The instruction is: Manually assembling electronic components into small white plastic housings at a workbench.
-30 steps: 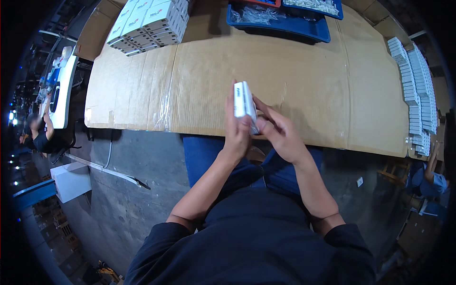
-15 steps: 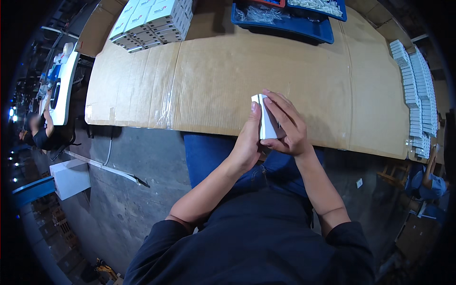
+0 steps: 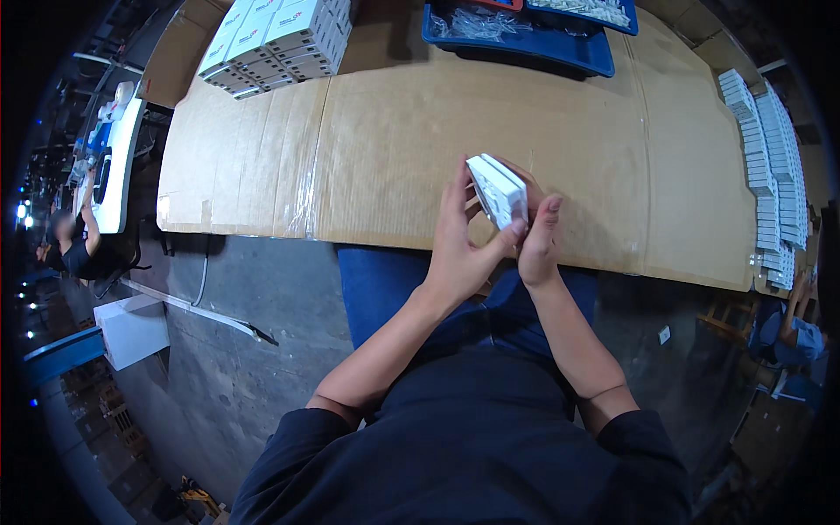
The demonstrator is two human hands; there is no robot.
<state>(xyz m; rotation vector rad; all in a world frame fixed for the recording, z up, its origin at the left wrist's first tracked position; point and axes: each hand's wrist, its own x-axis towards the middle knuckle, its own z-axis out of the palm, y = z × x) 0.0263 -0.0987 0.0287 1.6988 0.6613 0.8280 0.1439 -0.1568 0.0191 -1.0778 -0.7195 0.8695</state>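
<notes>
Two white plastic panels (image 3: 499, 191), held tilted face to face with a thin gap along the top, sit between my hands over the table's near edge. The face turned toward me has moulded recesses. My left hand (image 3: 464, 249) grips them, its thumb across the lower corner and its fingers round the left side. Behind the right edge, the fingers of my right hand (image 3: 538, 249) wrap the panels, partly hidden, while its thumb sticks up off them.
Brown cardboard (image 3: 411, 149) covers the table. White boxes (image 3: 278, 39) are stacked at the far left. Blue trays (image 3: 560, 54) hold clear bags and small white parts at the back. Long stacks of white pieces (image 3: 761, 166) line the right edge. Co-workers sit at far left and right.
The panels have been turned, so a recessed face shows instead of the smooth side. My left thumb has moved to the lower corner, and my right hand has swung its thumb upward.
</notes>
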